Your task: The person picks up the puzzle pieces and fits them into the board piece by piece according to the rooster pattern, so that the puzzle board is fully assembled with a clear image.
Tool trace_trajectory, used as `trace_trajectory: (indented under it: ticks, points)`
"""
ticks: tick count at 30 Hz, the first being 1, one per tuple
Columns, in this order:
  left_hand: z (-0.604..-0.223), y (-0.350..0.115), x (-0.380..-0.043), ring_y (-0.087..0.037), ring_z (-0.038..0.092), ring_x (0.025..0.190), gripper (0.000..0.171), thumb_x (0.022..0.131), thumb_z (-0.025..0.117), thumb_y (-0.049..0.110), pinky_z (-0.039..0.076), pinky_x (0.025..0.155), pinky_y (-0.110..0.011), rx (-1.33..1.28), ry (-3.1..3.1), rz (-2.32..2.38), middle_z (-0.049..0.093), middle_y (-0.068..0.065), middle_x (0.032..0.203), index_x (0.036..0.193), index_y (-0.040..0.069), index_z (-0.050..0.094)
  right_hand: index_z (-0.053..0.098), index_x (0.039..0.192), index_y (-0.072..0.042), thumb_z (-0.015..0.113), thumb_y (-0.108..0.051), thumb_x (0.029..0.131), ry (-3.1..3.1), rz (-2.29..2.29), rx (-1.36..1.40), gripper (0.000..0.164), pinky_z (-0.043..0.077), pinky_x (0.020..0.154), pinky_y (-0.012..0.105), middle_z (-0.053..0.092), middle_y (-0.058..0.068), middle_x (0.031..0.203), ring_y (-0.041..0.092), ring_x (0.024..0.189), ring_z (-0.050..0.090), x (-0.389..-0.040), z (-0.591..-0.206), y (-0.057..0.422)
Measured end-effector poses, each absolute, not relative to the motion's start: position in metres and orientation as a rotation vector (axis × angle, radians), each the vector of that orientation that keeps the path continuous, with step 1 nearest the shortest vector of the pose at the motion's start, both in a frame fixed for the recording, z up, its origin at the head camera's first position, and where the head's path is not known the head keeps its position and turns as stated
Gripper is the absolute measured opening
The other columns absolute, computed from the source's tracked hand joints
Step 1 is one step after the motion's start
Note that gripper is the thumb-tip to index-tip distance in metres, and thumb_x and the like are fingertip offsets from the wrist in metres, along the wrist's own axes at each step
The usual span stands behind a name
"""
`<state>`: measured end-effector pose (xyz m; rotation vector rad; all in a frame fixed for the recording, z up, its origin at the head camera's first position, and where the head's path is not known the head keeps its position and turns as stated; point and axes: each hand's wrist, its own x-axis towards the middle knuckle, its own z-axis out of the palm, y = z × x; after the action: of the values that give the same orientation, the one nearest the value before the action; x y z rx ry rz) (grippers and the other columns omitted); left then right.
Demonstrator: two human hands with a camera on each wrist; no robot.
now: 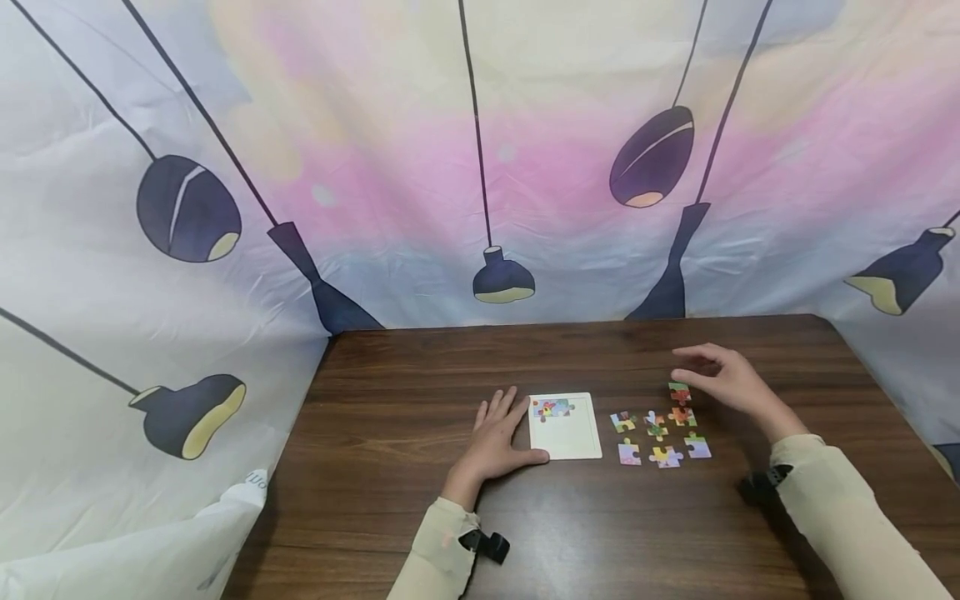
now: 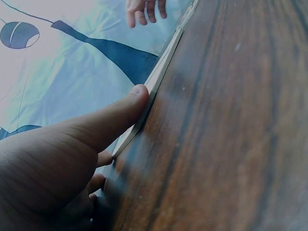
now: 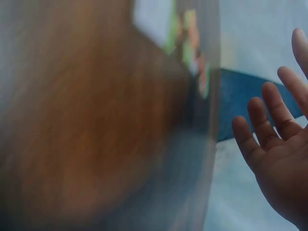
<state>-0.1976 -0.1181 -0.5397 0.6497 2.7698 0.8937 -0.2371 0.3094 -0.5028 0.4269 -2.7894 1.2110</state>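
Note:
A square white puzzle board (image 1: 570,442) lies on the table, with a few joined colourful pieces (image 1: 553,408) along its upper left. My left hand (image 1: 495,442) rests at the board's left side, fingers spread, the thumb touching the lower edge. Seen from the left wrist, that thumb (image 2: 120,110) lies against the board's thin pale edge (image 2: 166,55). To the right of the board lie several loose puzzle pieces (image 1: 665,456). Over the farthest one, a green and red piece (image 1: 679,392), hovers my right hand (image 1: 727,383); its loosely extended fingers (image 3: 274,103) hold nothing.
The dark wood-grain table (image 1: 390,500) ends at the back against a pastel cloth (image 1: 420,283) printed with hanging lamps. A fold of white cloth (image 1: 150,542) hangs by the table's left edge. A black strap device (image 1: 491,546) sits on the left wrist.

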Motion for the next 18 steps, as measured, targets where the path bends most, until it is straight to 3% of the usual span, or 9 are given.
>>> trace_trajectory:
  ticks: [6,13,18]
  points:
    - [-0.54,-0.118,-0.198,-0.038,0.009,0.162,0.103,0.086,0.085,0.054,0.007,0.129,-0.06,0.648,2.765,0.897,0.021,-0.017,0.174,0.165,0.01,0.036,0.066,0.141,-0.002,0.075,-0.033,0.101,-2.879,1.164,0.347,0.051,0.052,0.085,0.03,0.067,0.021,0.132,0.021,0.109,0.062,-0.227,-0.507,0.33]
    - [-0.537,-0.118,-0.199,-0.037,0.009,0.162,0.102,0.086,0.084,0.055,0.007,0.129,-0.059,0.648,2.762,0.889,0.021,-0.016,0.174,0.165,0.01,0.037,0.066,0.14,0.0,0.079,-0.027,0.099,-2.921,1.13,0.416,0.051,0.054,0.081,0.027,0.067,0.024,0.131,0.033,0.111,0.063,-0.225,-0.512,0.344]
    - [-0.538,-0.118,-0.198,-0.037,0.01,0.162,0.103,0.086,0.084,0.056,0.007,0.129,-0.059,0.645,2.766,0.879,0.021,-0.016,0.174,0.165,0.011,0.037,0.068,0.137,0.0,0.081,-0.028,0.097,-2.936,1.105,0.425,0.051,0.054,0.08,0.03,0.069,0.021,0.126,0.029,0.105,0.063,-0.228,-0.515,0.344]
